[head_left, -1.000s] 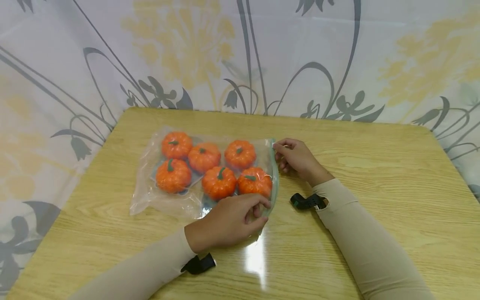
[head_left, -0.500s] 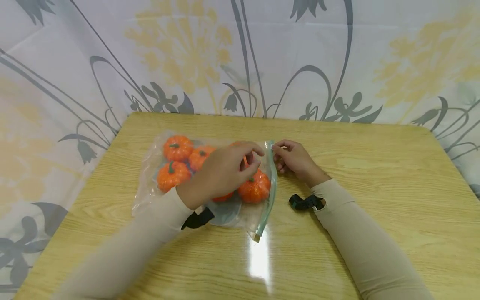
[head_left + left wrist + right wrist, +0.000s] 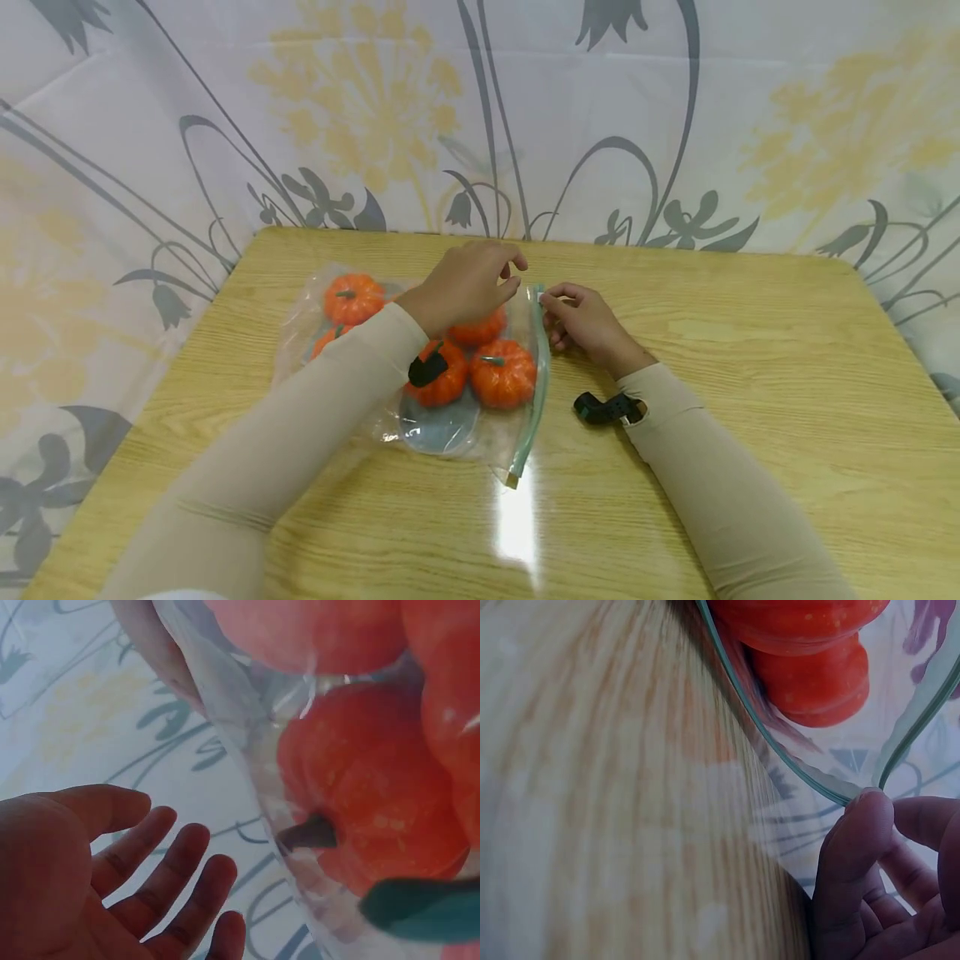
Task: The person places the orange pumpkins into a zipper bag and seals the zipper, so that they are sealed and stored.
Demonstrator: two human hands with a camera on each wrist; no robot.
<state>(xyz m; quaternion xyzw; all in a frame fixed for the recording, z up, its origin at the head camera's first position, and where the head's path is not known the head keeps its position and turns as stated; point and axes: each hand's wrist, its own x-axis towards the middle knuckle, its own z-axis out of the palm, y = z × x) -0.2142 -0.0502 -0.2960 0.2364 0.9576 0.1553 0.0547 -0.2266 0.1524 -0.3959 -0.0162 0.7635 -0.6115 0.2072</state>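
A clear zip bag [image 3: 491, 437] with a green zip strip [image 3: 537, 400] lies on the table, holding several small orange pumpkins [image 3: 504, 375] with green stems. My right hand [image 3: 588, 325] pinches the far end of the strip between thumb and fingertips. From that pinch, in the right wrist view, the two lips of the bag's mouth [image 3: 802, 776] spread apart. My left hand [image 3: 468, 283] hovers above the bag's far side, its fingers loosely bent and holding nothing; its forearm hides some pumpkins. The left wrist view shows that hand's spread fingers [image 3: 180, 877] beside the bag.
The wooden table [image 3: 735, 350] extends to the right and in front of the bag. A flowered cloth [image 3: 600, 108] hangs behind the table's far edge. Black wrist straps [image 3: 607, 408] are on both arms. A pale blue disc [image 3: 442, 421] shows inside the bag under the pumpkins.
My left hand has left the near end of the zip strip and moved away from me across the bag toward its far side. The right hand keeps its pinch on the corner.
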